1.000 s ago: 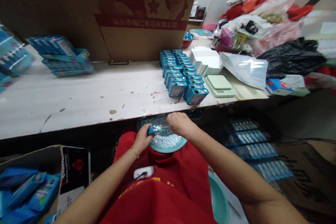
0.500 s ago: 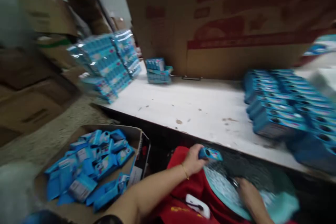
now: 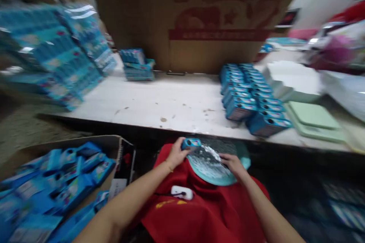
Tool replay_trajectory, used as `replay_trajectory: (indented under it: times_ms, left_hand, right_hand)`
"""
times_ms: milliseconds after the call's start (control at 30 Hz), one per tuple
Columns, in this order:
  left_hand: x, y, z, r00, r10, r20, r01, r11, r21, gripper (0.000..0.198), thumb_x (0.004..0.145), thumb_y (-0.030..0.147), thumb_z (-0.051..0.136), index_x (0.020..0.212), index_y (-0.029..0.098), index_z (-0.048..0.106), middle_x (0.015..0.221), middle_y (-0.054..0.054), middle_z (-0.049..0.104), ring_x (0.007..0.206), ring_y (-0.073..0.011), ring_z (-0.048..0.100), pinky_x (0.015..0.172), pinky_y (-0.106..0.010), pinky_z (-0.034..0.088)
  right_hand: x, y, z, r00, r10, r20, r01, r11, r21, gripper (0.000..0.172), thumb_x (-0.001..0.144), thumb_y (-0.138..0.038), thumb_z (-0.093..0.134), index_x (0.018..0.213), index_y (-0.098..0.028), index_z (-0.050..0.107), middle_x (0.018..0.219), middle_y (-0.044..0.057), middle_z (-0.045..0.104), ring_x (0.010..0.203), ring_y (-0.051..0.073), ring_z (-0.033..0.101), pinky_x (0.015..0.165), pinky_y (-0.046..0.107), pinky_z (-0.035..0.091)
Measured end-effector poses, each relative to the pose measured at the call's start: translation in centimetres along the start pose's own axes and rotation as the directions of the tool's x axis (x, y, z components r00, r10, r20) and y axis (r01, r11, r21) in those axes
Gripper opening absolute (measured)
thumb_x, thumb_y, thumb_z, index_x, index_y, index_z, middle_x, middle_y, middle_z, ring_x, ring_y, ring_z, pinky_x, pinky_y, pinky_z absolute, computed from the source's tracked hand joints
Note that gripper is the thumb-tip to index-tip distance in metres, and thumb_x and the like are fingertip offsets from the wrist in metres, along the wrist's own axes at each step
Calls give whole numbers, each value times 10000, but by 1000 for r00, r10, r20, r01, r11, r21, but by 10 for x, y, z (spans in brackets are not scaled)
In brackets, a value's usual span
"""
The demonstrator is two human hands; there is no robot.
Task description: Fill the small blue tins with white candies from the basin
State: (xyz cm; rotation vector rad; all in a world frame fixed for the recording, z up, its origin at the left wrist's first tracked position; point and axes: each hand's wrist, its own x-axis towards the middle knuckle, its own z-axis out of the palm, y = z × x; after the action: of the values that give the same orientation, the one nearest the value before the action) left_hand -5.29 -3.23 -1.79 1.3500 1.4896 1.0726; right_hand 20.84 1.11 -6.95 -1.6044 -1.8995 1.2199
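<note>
The fingers of the left hand [image 3: 176, 154] are closed around a small blue box [image 3: 191, 144], gripping it by its long sides and holding it level just above the near-left rim of a teal basin [image 3: 216, 177]. The box sits over the person's lap, below the front edge of the white table [image 3: 159, 102].

The right hand [image 3: 232, 163] rests inside the basin, fingers curled down into a heap of small white pellets [image 3: 205, 159]; motion blur prevents confirming whether those fingers pinch anything.

Handling assessment: the box appears to be thin printed card, light and easily crushed. Grip it across the two long faces near the middle, with light pressure, and keep the open end upward so the contents do not spill. The pellets look small, hard and smooth; they will roll and are better scooped than pinched one by one.

Surroundings: a red garment [image 3: 205, 212] covers the lap, with a white device [image 3: 181, 192] clipped to it. A cardboard carton [image 3: 122, 152] of loose blue boxes stands at the left. On the table, two rows of upright blue boxes [image 3: 251, 102] stand at the right, beside pale green trays [image 3: 313, 119]. A large brown carton [image 3: 199, 19] stands behind.
</note>
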Motion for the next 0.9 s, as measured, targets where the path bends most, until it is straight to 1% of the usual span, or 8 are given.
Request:
replay_trajectory:
  times_ms: [100,200,300,467,567,667,767,900]
  left_hand:
    - [9,-2,4,999,17,29,-17,999,29,373,660,293,604,996,182,484,902,-22,555,824,-153,514,788,-288,412]
    - [16,-3,14,997,46,62,-51,996,79,367,652,254,595,996,176,498,912,-30,559,843,-167,515,814,-316,408]
    - [20,-3,25,989,99,112,-115,982,150,362,645,215,582,999,185,511,929,-35,562,878,-182,513,853,-339,393]
    - [23,-5,36,974,141,178,-190,934,301,388,656,214,550,1038,191,488,988,-45,545,919,-188,508,869,-338,385]
    - [22,-8,37,968,153,199,-213,920,328,378,673,230,533,1044,187,479,1012,-52,537,940,-186,503,869,-329,384]
    - [21,-13,37,967,159,198,-218,921,324,382,677,237,528,1053,191,475,1027,-51,536,958,-185,500,878,-328,377]
    - [21,-16,36,975,155,162,-198,932,302,384,678,237,526,1055,185,473,1030,-55,538,957,-184,504,879,-322,378]
    - [21,-19,34,981,142,129,-171,952,254,379,682,243,534,1052,185,474,1008,-47,547,937,-186,515,869,-324,385]
  right_hand:
    - [-12,-24,-37,996,77,38,-82,986,145,364,612,-266,502,891,-126,689,769,68,677,634,166,572,572,281,453]
    - [-20,-39,-65,997,59,47,-64,991,114,342,611,-230,512,884,-134,694,744,43,657,587,124,519,544,239,413]
    - [-23,-53,-77,996,7,88,-12,999,52,338,624,-195,501,897,-139,691,758,37,653,612,122,526,563,224,405]
    - [-17,-85,-77,976,-91,196,138,961,-240,372,659,-106,436,917,-187,690,797,30,673,729,141,570,645,210,396]
    - [-16,-109,-74,971,-93,219,195,837,-511,384,673,-84,429,903,-245,689,835,22,677,820,149,574,695,203,379]
    - [-15,-136,-68,976,-16,218,167,696,-698,354,674,-85,441,873,-248,684,869,42,672,853,167,579,706,219,382]
    - [-13,-162,-60,977,28,210,155,585,-796,310,689,-96,441,870,-195,672,875,92,663,841,195,589,710,256,402]
    - [-11,-180,-56,977,25,210,164,536,-828,317,731,-107,404,935,-157,641,901,127,646,850,212,587,719,285,414]
